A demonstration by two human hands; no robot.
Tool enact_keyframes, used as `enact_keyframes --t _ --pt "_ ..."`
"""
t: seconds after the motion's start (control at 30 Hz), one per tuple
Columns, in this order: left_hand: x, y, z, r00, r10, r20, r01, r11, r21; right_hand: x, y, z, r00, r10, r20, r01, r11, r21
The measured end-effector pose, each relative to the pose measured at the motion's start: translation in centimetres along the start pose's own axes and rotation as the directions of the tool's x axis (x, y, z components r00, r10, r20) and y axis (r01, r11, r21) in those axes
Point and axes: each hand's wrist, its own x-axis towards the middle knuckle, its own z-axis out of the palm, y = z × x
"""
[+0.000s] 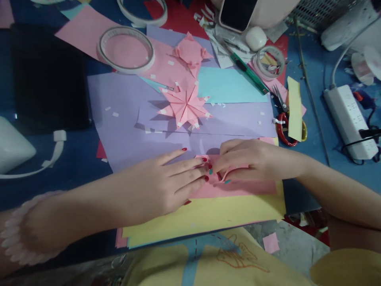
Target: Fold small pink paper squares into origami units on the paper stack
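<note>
My left hand (175, 178) lies flat with its fingers stretched out, the tips pressing on a pink sheet of paper (250, 188). My right hand (250, 161) pinches a raised fold of this same pink paper, close to the left fingertips. Part of the fold is hidden under the fingers. Beneath it lies a yellow sheet (226, 210). Just beyond my hands rests a pink folded paper star (186, 105) with small white bits on its points. Farther back is another pink folded paper piece (190, 51).
Tape rolls (126, 69) lie on the purple paper (119, 107) and around it. A green utility knife (248, 73) and red-handled scissors (285, 127) are at the right. A power strip (351, 121), a black tablet-like slab (50, 79) and a phone (238, 14) border the papers.
</note>
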Motion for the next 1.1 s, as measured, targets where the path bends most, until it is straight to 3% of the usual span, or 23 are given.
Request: enact_keyframes --t 0.2,0.37,0.67,0.77,0.87,0.93,1.0,1.1 --pt "0.1 0.0 0.0 1.000 -0.022 -0.007 0.022 1.000 -0.002 0.5 -0.6 0.3 1.000 -0.026 0.004 0.027 0.989 -0.143" --pt "0.0 -0.4 0.0 1.000 0.006 0.021 -0.006 1.000 -0.003 0.3 -0.3 1.1 0.997 0.010 -0.070 -0.018 0.992 -0.121" --pt "-0.1 -0.8 0.4 0.998 0.051 0.044 -0.055 0.994 0.092 -0.6 0.0 2.3 0.977 -0.132 -0.168 0.086 0.964 -0.253" --pt "-0.1 -0.6 0.3 0.997 0.052 0.052 -0.057 0.994 0.089 -1.0 -0.5 3.4 0.950 -0.145 -0.276 0.036 0.931 -0.363" --pt "0.1 -0.3 0.1 0.999 0.014 0.046 -0.017 0.998 0.058 -2.0 -1.1 5.1 0.910 -0.110 -0.401 -0.097 0.881 -0.463" --pt "0.1 -0.1 0.1 0.999 -0.008 0.040 0.007 0.999 0.032 -2.9 -1.3 6.4 0.904 -0.093 -0.416 -0.152 0.842 -0.518" --pt "-0.1 0.0 0.4 1.000 -0.024 0.018 0.024 1.000 0.005 -3.7 -1.3 7.7 0.868 -0.166 -0.467 -0.142 0.819 -0.556" --pt "-0.5 0.2 1.2 0.999 -0.046 -0.011 0.046 0.999 -0.004 -4.6 -1.3 9.2 0.871 -0.147 -0.468 -0.157 0.820 -0.551"
